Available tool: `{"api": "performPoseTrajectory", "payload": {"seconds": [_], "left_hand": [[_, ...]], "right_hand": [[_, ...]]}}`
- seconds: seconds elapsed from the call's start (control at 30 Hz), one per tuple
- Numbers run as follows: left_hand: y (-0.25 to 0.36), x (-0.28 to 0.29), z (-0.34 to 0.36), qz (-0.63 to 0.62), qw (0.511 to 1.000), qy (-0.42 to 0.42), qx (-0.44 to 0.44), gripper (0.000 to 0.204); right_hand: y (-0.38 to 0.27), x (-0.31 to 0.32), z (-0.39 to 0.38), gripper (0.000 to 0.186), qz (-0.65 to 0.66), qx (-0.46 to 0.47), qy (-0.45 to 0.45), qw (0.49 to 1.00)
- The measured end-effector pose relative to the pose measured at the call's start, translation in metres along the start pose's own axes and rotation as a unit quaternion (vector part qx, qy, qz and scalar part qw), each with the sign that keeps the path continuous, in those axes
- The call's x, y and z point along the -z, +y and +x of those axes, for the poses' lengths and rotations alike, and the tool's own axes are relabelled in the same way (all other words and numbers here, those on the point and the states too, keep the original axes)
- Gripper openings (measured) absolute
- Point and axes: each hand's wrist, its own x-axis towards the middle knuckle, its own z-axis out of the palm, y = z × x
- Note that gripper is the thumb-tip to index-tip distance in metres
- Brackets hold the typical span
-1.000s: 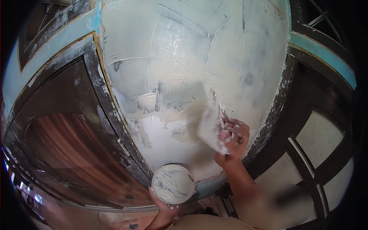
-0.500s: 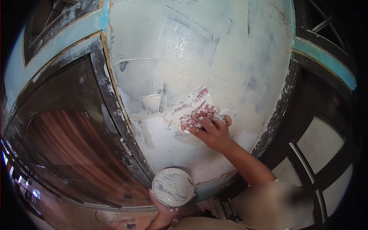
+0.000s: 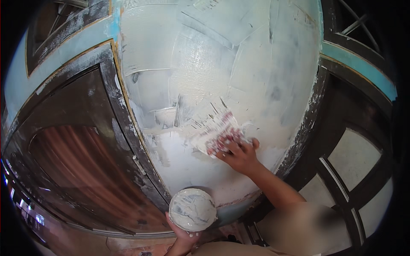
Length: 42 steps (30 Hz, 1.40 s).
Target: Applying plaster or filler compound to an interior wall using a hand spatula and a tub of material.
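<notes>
My right hand (image 3: 240, 156) grips a broad red putty scraper (image 3: 225, 136), smeared with white putty, its fingers spread over the blade. The scraper lies against the wall (image 3: 200, 64), which carries a pale, streaky coat with ridges and some greyer patches. Lower down, my left hand (image 3: 184, 232) holds a round tub (image 3: 192, 209) from below and the side. Whitish putty with grey streaks shows at the tub's top. Most of the left fingers are hidden beneath it.
A dark wooden door (image 3: 89, 141) with a worn frame stands at the left, with reddish-brown reflections in its panel. On the right is another dark door (image 3: 341, 170) with pale panes. A blurred patch (image 3: 305, 228) covers the lower right.
My right hand has drawn the scraper slightly downward along the wall, and its blade is blurred by motion. The left hand and tub have barely moved.
</notes>
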Motion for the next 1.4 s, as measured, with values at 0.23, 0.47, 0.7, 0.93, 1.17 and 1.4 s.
{"api": "performPoseTrajectory", "payload": {"seconds": [0.23, 0.47, 0.7, 0.93, 1.17, 1.4], "left_hand": [[0.0, 0.002, -0.001, -0.017, 1.0, -0.001, 0.023, 0.083], [-0.002, 0.004, 0.002, -0.01, 1.0, 0.009, 0.015, 0.082], [-0.006, -0.001, 0.002, 0.018, 0.999, -0.015, 0.032, 0.084], [-0.001, 0.0, -0.002, 0.081, 0.997, -0.015, 0.004, 0.086], [0.002, 0.012, -0.002, -0.008, 0.999, 0.012, 0.053, 0.09], [-0.004, 0.022, 0.0, -0.042, 0.994, 0.001, 0.097, 0.093]], "right_hand": [[0.0, 0.005, 0.015, 0.016, 0.013, -0.041, 0.043, 0.998], [-0.015, 0.004, -0.043, 0.014, 0.024, -0.063, 0.024, 0.997], [-0.008, 0.001, 0.001, 0.017, 0.013, -0.06, 0.054, 0.997], [0.004, 0.042, -0.015, 0.023, 0.056, -0.039, 0.048, 0.997], [0.059, 0.107, 0.143, 0.013, 0.196, 0.109, -0.281, 0.933], [0.068, 0.059, 0.203, 0.009, 0.135, 0.171, -0.339, 0.915]]}}
